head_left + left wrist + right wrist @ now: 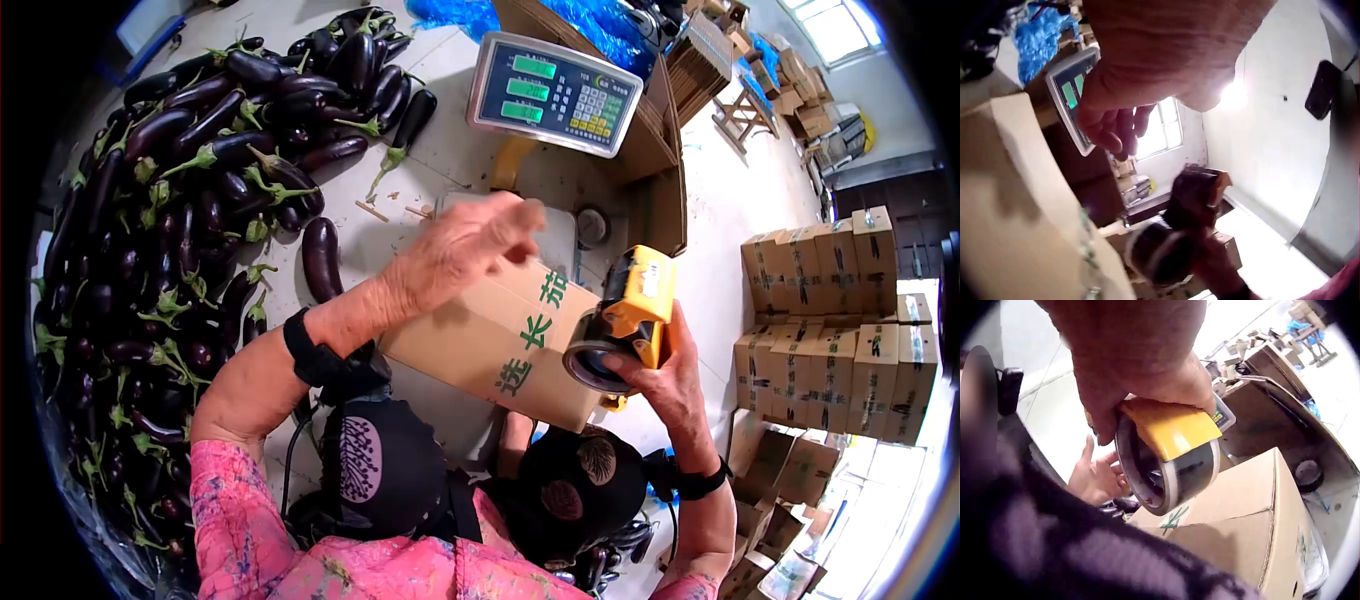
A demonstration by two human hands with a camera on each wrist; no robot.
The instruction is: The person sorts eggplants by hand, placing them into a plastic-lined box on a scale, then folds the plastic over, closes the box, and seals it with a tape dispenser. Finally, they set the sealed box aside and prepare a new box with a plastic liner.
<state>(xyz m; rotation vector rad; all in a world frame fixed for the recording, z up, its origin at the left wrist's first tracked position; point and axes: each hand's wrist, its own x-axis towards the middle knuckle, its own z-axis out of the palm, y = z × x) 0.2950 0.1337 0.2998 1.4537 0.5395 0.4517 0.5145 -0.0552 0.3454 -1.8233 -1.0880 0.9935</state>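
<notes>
A cardboard carton (465, 345) with green printed characters sits in front of me, overlapping the pale scale platform (563, 228) in the head view. My right hand (672, 372) grips a yellow tape dispenser (642, 292) with a wide roll of tape in it, above the carton's right end. In the right wrist view the tape roll (1194, 478) hangs over the carton (1225, 534). My left hand (468, 250) hovers above the carton's far left side, fingers loosely bent and holding nothing. The right wrist view shows its palm and spread fingers.
Many eggplants (215, 120) are heaped on the left, and a single eggplant (321, 258) lies beside the carton. The scale's display (555, 95) stands beyond it. An open cardboard box (660, 200) is at the back right. Stacked printed cartons (825, 265) stand farther right.
</notes>
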